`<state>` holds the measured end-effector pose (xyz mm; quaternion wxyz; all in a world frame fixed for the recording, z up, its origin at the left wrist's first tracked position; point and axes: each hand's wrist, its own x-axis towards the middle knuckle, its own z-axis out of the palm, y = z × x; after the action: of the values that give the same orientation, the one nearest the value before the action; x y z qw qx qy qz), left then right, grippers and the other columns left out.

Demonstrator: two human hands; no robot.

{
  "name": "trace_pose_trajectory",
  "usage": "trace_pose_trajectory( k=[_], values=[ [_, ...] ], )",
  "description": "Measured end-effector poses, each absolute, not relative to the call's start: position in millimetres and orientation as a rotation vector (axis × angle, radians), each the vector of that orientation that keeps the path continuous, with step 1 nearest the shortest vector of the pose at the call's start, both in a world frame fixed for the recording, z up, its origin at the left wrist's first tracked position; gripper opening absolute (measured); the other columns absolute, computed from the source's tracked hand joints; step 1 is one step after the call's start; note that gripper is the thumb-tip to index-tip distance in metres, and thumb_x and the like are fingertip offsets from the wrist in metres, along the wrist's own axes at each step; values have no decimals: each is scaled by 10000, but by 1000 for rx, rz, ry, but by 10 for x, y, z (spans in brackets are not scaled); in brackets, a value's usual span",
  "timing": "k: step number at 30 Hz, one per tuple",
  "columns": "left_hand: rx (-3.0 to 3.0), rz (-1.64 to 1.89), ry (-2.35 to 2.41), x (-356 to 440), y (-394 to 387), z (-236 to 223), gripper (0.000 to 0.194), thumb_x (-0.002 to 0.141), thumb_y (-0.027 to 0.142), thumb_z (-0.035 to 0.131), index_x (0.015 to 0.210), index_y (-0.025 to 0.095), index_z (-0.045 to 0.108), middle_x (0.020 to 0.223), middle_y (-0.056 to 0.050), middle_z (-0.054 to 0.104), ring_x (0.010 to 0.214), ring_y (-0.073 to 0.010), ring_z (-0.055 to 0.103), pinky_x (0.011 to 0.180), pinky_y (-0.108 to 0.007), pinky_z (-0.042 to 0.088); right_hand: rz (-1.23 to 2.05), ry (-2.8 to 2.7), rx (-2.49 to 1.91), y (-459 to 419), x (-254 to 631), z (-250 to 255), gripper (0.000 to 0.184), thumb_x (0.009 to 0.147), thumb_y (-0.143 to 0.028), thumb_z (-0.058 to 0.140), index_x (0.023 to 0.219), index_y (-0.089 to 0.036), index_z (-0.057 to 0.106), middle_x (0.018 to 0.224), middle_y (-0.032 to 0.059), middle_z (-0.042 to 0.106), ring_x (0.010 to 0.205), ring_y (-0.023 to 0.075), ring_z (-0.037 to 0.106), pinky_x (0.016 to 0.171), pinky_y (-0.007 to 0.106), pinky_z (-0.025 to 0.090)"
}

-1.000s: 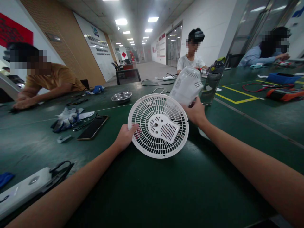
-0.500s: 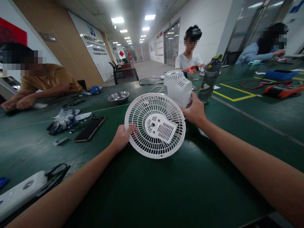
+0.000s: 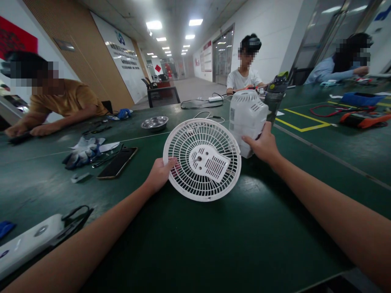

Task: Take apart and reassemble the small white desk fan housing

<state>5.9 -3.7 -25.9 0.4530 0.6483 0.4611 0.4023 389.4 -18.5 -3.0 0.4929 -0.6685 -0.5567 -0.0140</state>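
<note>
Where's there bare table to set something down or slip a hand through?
Widest: the green table between the forearms, nearer than the fan grille. Another: right of them, up to the yellow tape. Crowded: left, around phone and gloves; beside the right hand, with white housing and bottle.

1. The left forearm (image 3: 88,236), bare, slants up from the lower left corner toward the middle.
2. The left hand (image 3: 159,175) grips, thumb pointing right, fingers mostly hidden.
3. The right forearm (image 3: 330,203), also bare, slants up and left from the lower right.
4. The right hand (image 3: 265,145) grips too, thumb extended left, the other fingers largely hidden.
5. The hands are apart, the right one higher in view.
</note>
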Motion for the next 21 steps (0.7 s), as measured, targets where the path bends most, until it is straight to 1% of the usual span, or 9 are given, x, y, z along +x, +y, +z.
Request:
trace_pose_trajectory(
  k=[5, 9, 12, 18, 21],
  values=[
    [1596, 979, 1130, 54, -38, -262, 405, 844, 544, 643, 756, 149, 668, 662, -41, 666, 581, -180, 615, 573, -301, 504, 22, -1357, -1607, -174, 3942, -26, 719, 626, -528, 805, 1173, -216, 457, 1074, 119, 671, 941, 335, 651, 856, 522, 524],
    [1581, 978, 1138, 53, -26, -279, 422, 834, 562, 648, 746, 150, 666, 642, -36, 658, 564, -179, 611, 566, -302, 498, 83, -1380, -1574, -151, 4012, -32, 729, 614, -528, 825, 1176, -220, 476, 1034, 96, 680, 853, 291, 652, 792, 486, 542],
    [1586, 982, 1117, 51, -24, -284, 424, 839, 564, 648, 755, 149, 667, 646, -32, 658, 564, -175, 610, 573, -300, 501, 113, -1406, -1545, -135, 4033, -40, 735, 619, -537, 824, 1190, -218, 488, 1006, 85, 683, 808, 271, 645, 772, 478, 543],
    [1568, 966, 1134, 54, -43, -258, 408, 837, 557, 653, 759, 157, 669, 650, -36, 663, 570, -182, 611, 562, -304, 507, 79, -1377, -1535, -142, 4074, -36, 731, 591, -528, 834, 1170, -212, 518, 1005, 82, 688, 812, 279, 651, 788, 496, 542],
    [1569, 953, 1144, 57, -44, -251, 417, 825, 564, 657, 749, 155, 678, 649, -50, 670, 570, -191, 615, 556, -306, 507, 52, -1322, -1524, -127, 4169, -64, 742, 569, -499, 835, 1174, -210, 518, 1046, 85, 680, 857, 294, 659, 797, 493, 544]
  ],
)
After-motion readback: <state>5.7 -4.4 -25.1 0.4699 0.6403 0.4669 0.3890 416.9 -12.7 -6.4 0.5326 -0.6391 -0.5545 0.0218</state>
